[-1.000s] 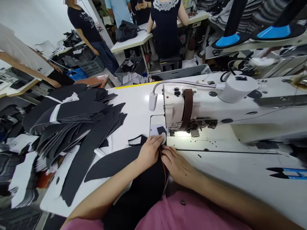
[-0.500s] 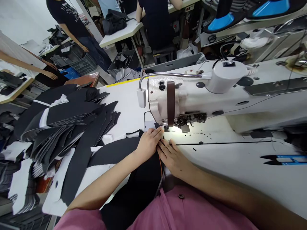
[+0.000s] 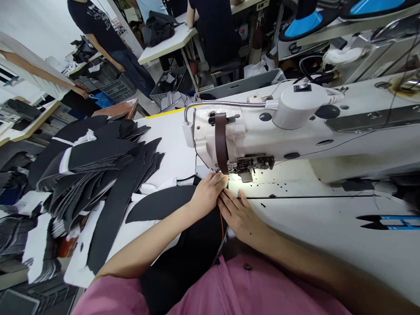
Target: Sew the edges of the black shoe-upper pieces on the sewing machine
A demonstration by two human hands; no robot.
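My left hand [image 3: 207, 194] lies fingers-down on a black fabric piece [image 3: 164, 204], fingertips right at the needle area of the white sewing machine [image 3: 262, 131]. My right hand [image 3: 239, 213] lies flat beside it, fingers stretched toward the lit presser foot [image 3: 244, 175], pressing the same black piece with an orange thread [image 3: 222, 218] along it. Both hands rest side by side, nearly touching.
A large fanned stack of black cut pieces [image 3: 95, 166] covers the table's left. Blue thread snips [image 3: 387, 221] lie at the right. A gooseneck lamp [image 3: 223, 105] arches over the machine. Other people stand and sit at tables behind.
Both hands have slid forward with the black piece toward the needle; the small black tip seen ahead of the fingers a second ago is now hidden under the machine head.
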